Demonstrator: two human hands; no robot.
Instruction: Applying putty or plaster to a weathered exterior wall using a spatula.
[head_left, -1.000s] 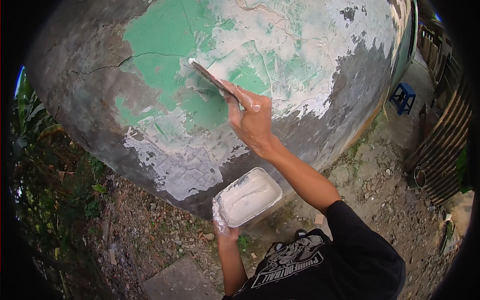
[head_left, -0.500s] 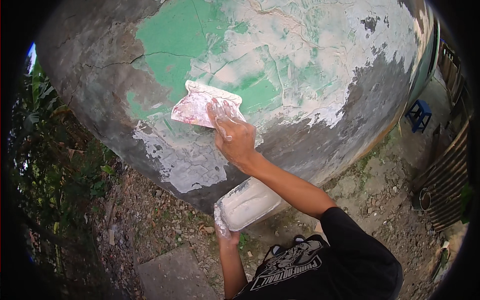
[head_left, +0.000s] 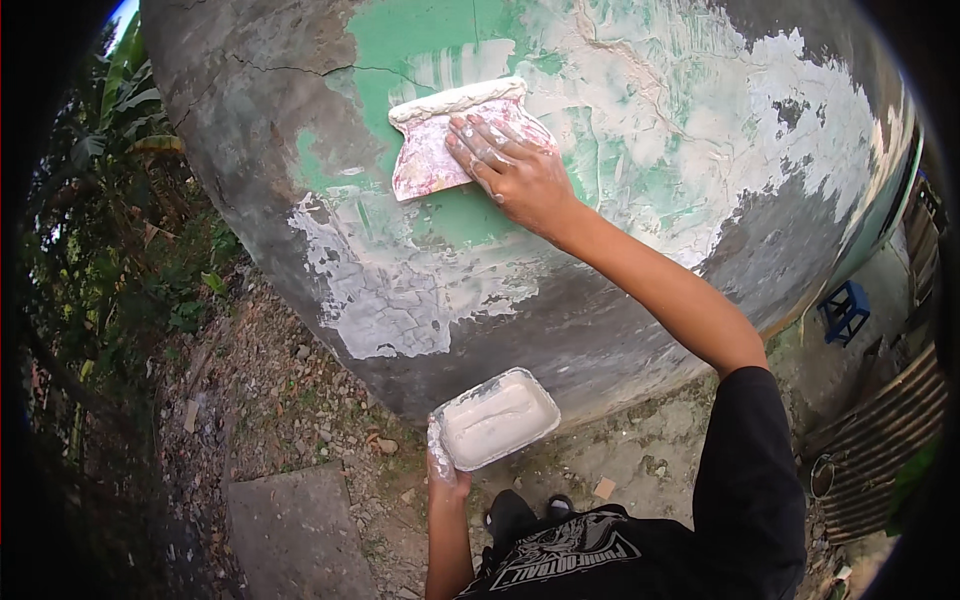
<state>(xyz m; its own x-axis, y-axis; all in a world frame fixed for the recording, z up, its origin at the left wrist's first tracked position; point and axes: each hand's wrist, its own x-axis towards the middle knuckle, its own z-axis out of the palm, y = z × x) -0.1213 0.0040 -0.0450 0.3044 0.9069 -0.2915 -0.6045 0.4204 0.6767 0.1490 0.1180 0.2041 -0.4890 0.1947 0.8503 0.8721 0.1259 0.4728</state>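
Observation:
My right hand presses a wide, white-and-pink stained putty spreader against the wall. A thick bead of pale putty runs along the spreader's upper edge. Smeared putty coats my fingers, which lie across the spreader's face. Low down, my left hand grips the left end of a shallow rectangular tub that holds off-white putty. Green paint, whitish putty smears and bare grey plaster cover the wall, with cracks through it.
Stony ground lies below the wall, with a flat concrete slab at lower left. Plants crowd the left. At right are a blue stool and corrugated metal sheets. My feet stand beneath the tub.
My right hand has slid the spreader upward over the green patch, and its arm is more stretched out. The tub, still in my left hand, now shows its whole open top.

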